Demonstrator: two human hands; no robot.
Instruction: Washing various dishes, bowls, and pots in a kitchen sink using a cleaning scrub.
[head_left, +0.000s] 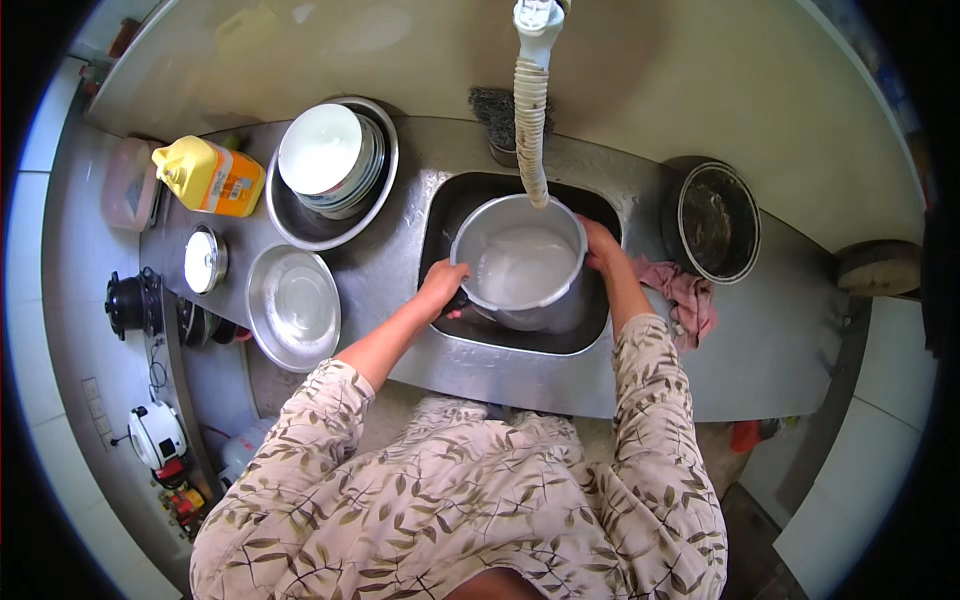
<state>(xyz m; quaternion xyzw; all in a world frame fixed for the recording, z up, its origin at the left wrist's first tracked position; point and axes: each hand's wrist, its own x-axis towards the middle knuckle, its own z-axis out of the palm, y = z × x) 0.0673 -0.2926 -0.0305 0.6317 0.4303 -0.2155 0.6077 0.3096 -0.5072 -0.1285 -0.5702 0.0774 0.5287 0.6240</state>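
A deep metal pot (525, 262) with cloudy liquid in it is held over the basin of a steel sink (517, 343). My left hand (446, 285) grips the pot's dark handle at its left side. On the opposite side, my right hand (598, 241) holds the pot by its rim and wall, fingers partly hidden behind it. The ribbed faucet hose (531, 127) hangs down from above, its end at the pot's far rim.
Left of the sink, a metal basin (386, 202) holds stacked bowls (321, 150), near a yellow jug (195, 176), a shallow metal basin (294, 307) and a small round container (204, 259). Rightward lie a pink cloth (694, 304) and a dark pot (716, 221). Steel scourers (495, 112) stand behind.
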